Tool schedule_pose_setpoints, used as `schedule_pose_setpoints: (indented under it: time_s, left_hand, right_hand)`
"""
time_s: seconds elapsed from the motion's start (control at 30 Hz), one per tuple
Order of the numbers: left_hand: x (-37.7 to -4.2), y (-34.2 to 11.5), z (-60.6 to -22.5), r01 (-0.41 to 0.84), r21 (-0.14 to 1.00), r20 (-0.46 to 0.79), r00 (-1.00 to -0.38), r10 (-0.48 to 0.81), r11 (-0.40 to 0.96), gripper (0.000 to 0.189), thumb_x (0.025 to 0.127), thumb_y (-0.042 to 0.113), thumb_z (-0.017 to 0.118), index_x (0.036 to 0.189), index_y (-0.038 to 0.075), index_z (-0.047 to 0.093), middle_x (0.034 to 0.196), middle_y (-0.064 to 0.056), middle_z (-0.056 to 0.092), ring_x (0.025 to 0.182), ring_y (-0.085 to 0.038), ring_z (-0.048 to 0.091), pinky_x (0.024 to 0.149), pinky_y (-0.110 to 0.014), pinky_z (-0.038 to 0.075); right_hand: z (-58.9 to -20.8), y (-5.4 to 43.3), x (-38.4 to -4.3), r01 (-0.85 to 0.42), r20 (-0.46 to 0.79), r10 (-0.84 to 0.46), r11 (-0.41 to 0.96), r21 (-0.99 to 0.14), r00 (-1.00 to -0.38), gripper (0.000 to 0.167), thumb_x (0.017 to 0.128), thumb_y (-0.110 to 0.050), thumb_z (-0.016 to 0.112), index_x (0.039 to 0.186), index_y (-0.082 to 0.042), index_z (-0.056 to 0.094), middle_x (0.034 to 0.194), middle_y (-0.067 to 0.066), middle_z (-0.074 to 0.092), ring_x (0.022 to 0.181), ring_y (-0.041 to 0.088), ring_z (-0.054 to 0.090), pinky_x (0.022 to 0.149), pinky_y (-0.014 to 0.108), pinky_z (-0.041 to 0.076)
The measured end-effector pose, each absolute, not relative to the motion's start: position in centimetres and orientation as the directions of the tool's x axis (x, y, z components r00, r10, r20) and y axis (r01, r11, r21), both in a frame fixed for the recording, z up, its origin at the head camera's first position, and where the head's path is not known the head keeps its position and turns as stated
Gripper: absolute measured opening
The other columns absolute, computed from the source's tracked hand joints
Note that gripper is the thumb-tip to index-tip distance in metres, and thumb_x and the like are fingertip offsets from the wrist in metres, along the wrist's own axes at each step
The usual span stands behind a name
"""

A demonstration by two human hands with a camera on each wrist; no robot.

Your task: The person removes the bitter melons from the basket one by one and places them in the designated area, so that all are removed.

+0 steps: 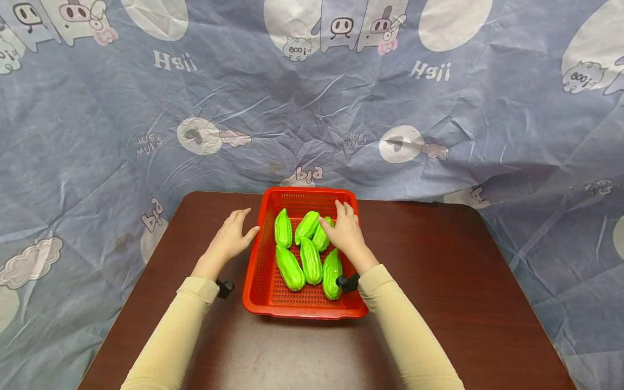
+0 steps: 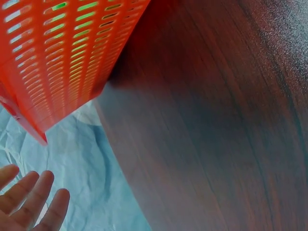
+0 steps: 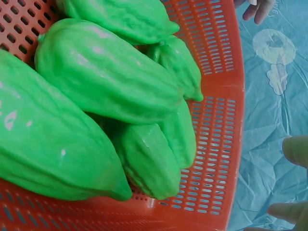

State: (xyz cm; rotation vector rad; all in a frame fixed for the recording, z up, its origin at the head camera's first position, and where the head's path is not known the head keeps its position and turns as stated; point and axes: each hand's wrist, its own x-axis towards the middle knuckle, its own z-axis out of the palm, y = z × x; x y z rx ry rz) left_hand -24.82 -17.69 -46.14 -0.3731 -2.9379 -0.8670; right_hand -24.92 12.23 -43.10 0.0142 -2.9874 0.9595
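Creased printed cloth (image 1: 302,108) hangs behind the table (image 1: 419,281), where a red basket (image 1: 304,312) holds six green vegetables (image 1: 311,261) – the right hand (image 1: 345,232), fingers relaxed, hides part of the rim; the left hand (image 1: 230,236), loosely splayed, hovers beside it – and only the left wrist view shows the slotted outer side (image 2: 65,67)

Your head view faces twelve, downward; closer wrist views share the basket (image 1: 304,312) from eight and four o'clock.
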Motion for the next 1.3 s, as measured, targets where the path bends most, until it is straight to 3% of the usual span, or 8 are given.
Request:
schedule_pose_setpoints:
  time_s: [0.4,0.77,1.3]
  left_hand:
    - [-24.7,-17.1,-46.3,0.179,0.623,0.048,-0.98,0.192,0.761,0.061,0.098,0.029,0.059,0.145,-0.004,0.038,0.131,-0.024,0.052,0.109,-0.036,0.063,0.094,-0.052,0.049]
    - [-24.9,-16.8,-46.9,0.162,0.647,0.026,-0.981,0.19,0.745,0.055,0.097,0.025,0.061,0.138,-0.008,0.043,0.119,-0.024,0.058,0.102,-0.034,0.063,0.091,-0.05,0.05]
    - [-24.5,-16.7,-47.4,0.048,0.73,-0.085,-0.983,0.16,0.682,0.051,0.099,0.026,0.059,0.139,-0.002,0.043,0.105,-0.016,0.063,0.091,-0.025,0.063,0.081,-0.042,0.052]
  right_hand:
    - [-45.1,11.8,-25.5,0.083,-0.092,0.033,0.774,-0.628,-0.995,0.08,0.096,-0.047,0.057,0.156,-0.006,0.024,0.153,0.025,0.029,0.137,0.044,0.037,0.109,0.057,0.037]
    - [-46.2,11.4,-25.9,0.151,-0.152,0.071,0.771,-0.619,-0.986,0.08,0.095,-0.047,0.058,0.153,0.0,0.028,0.148,0.03,0.034,0.133,0.047,0.042,0.108,0.056,0.038]
    - [-47.9,11.0,-26.3,0.199,-0.242,0.061,0.773,-0.603,-0.968,0.084,0.095,-0.044,0.059,0.152,0.005,0.024,0.147,0.033,0.034,0.132,0.047,0.043,0.109,0.054,0.038]
